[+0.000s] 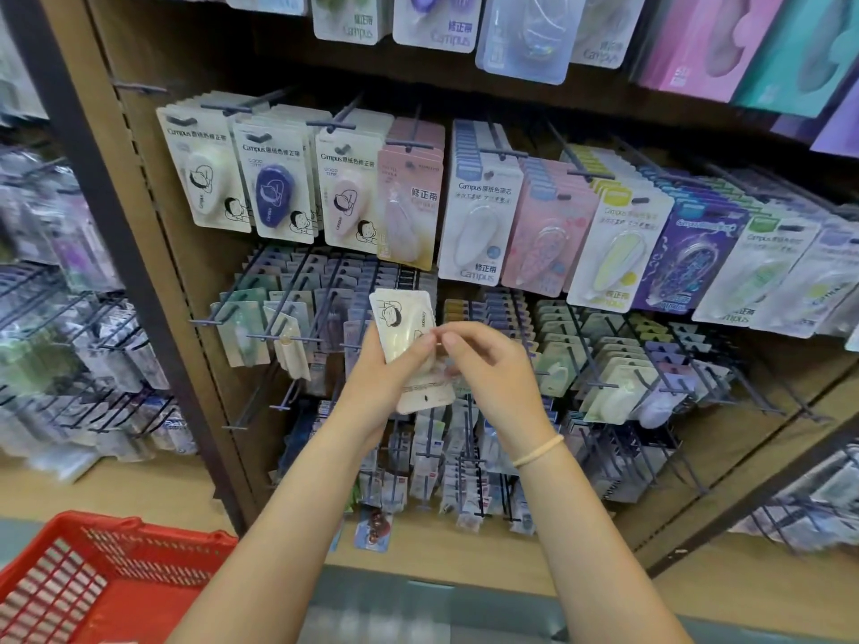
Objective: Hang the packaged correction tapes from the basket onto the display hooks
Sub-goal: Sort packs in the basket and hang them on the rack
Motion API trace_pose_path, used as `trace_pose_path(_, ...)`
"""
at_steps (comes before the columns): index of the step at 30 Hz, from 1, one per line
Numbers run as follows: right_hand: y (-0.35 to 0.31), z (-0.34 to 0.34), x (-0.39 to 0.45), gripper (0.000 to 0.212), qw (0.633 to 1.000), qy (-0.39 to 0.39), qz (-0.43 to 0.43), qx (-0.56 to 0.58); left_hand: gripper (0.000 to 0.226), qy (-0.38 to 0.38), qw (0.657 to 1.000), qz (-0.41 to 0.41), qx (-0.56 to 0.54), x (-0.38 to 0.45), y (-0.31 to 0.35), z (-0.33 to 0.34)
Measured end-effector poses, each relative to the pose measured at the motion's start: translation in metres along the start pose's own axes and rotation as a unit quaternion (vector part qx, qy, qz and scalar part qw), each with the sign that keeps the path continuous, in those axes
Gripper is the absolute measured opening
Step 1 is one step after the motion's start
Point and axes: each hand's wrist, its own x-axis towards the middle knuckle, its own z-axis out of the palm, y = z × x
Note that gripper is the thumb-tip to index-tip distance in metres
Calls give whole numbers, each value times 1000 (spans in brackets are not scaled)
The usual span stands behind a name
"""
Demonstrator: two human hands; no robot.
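The red basket [93,564] looks like moulded plastic lattice. The packaged correction tape [409,337] has a matt cream card under a glossy clear blister. The display hooks [260,337] are dark metal wire; the shelf panel [139,188] is wood-look brown.

Red basket [93,578] cut off by left and bottom edges; contents hidden. Held correction tape pack [409,346] partly covered by left hand [386,374] and right hand [488,364]; hang hole end seemingly downward. Racks at far left [56,318] blurred beyond reading. Top row packs [437,20] cropped by upper edge.
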Motion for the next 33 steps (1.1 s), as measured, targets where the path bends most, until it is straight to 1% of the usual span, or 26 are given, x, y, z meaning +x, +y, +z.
trace_pose_path(2, 1, -4, 2, 22, 1000, 15, 6, 12, 61, -4, 1000, -6, -14, 1, -4, -4)
trace_pose_path(4, 5, -10, 5, 21, 999, 52, 8, 1, 51, -23, 999, -14, -24, 1, -7, -8)
trace_pose_path(6, 7, -15, 7, 18, 997, 71, 18, -4, 46, -58, 998, -19, -12, 1, -5, -12)
trace_pose_path(7, 7, -18, 8, 19, 997, 68, 28, 4, 49, -81, 996, -21, 5, 0, -3, -14)
trace_pose_path(9, 4, -21, 8, 23, 997, 45, 48, 31, 60, -128, 990, -25, 49, -2, 1, -14)
trace_pose_path(10, 3, -23, 8, 23, 997, 33, 54, 39, 63, -140, 988, -27, 66, -2, 2, -14)
trace_pose_path(13, 2, -27, 8, 17, 998, 5, 54, 39, 53, -159, 981, -21, 106, -2, 7, -14)
trace_pose_path(15, 2, -29, 10, 18, 998, -28, 46, 25, 56, -189, 970, -27, 152, -1, 11, -16)
trace_pose_path(18, 0, -28, 11, 25, 995, -86, 44, -35, 62, -224, 950, -34, 213, -2, 16, -15)
trace_pose_path(20, 2, -25, 14, 22, 996, -70, 45, -41, 59, -216, 950, -35, 224, -1, 17, -13)
trace_pose_path(22, 4, -22, 18, 19, 999, -27, 38, -27, 50, -211, 955, -39, 202, -1, 16, -14)
trace_pose_path(23, 6, -21, 19, 19, 999, -8, 35, -20, 50, -209, 960, -45, 182, 0, 15, -16)
trace_pose_path(25, 7, -17, 22, 17, 999, 20, 36, -9, 58, -193, 969, -55, 144, 0, 13, -21)
trace_pose_path(28, 7, -10, 23, 17, 997, 73, 35, 7, 57, -157, 983, -38, 92, 0, 14, -30)
trace_pose_path(29, 8, -7, 24, 16, 995, 93, 37, 17, 58, -132, 988, -31, 72, 0, 15, -33)
trace_pose_path(31, 9, 3, 27, 13, 989, 134, 49, 41, 61, -52, 998, -26, 26, 2, 13, -41)
trace_pose_path(33, 9, 16, 30, 13, 982, 162, 67, 66, 57, 18, 1000, -13, -17, 4, 11, -50)
